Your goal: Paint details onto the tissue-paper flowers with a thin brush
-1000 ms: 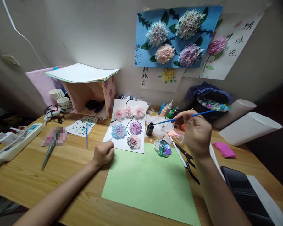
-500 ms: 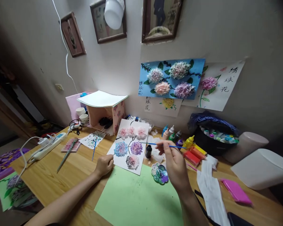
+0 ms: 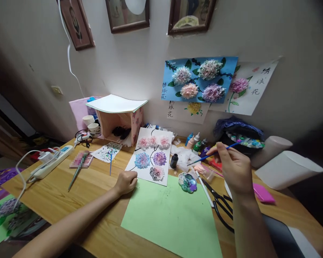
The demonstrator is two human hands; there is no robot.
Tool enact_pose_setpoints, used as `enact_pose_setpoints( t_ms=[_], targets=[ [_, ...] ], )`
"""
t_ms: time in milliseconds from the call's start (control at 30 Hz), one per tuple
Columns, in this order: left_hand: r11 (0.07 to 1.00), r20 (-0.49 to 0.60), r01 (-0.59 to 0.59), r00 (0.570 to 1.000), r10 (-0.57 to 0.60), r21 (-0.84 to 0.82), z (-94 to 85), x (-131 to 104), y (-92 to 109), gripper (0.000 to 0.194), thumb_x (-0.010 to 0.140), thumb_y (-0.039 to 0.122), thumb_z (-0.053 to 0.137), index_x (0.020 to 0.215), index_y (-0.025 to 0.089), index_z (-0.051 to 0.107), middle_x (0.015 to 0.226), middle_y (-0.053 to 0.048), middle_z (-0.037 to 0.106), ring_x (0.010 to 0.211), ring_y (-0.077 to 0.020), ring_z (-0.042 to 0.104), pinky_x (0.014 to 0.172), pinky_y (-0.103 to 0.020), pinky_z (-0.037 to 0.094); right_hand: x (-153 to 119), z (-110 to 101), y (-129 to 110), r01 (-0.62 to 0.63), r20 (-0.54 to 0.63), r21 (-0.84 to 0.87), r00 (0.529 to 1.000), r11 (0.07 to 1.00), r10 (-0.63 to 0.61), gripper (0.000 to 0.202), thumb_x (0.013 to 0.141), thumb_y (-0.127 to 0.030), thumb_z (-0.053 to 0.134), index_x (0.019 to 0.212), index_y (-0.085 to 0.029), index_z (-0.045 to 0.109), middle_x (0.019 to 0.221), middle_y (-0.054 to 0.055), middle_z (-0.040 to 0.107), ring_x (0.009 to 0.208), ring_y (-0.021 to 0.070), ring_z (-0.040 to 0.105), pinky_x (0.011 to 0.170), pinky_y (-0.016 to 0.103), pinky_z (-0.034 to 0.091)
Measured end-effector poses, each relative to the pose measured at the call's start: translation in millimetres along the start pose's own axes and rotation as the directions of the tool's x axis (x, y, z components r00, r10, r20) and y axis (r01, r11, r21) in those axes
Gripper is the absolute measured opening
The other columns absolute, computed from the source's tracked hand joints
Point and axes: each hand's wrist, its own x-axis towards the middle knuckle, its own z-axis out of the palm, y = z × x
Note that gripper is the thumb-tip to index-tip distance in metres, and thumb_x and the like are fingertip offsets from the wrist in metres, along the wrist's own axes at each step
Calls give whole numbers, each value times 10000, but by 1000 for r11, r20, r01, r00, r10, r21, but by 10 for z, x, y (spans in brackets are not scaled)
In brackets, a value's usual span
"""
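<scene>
My right hand pinches a thin blue paintbrush, raised over the right side of the table, its tip pointing left near a small black bottle. My left hand is closed in a fist, resting at the lower left edge of a white sheet. Pink, blue, purple and black-tinged fluffy flowers sit on that sheet, joined by dark painted branches. A flower-shaped palette smeared with green and purple paint lies on the green sheet between my hands.
Black-handled scissors and a white pen lie by my right forearm. Paint bottles stand behind crumpled tissue. A second brush, a power strip and a pink box are left. Flower pictures hang on the wall.
My right hand has moved right with the brush, away from the flower sheet, and the brush now slants tip-down. The scissors and pen have come into sight. My left fist stays by the sheet.
</scene>
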Motion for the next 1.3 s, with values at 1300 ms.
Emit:
enact_pose_setpoints(
  t_ms=[1300],
  targets=[
    [974, -103, -89, 992, 69, -207, -59, 6, -131, 270, 811, 85, 354, 558, 180, 366, 487, 41, 406, 443, -74, 405, 474, -192, 305, 399, 630, 509, 90, 408, -357, 910, 930, 68, 361, 864, -430, 508, 644, -186, 658, 657, 15, 699, 653, 156, 637, 625, 258, 430]
  ],
)
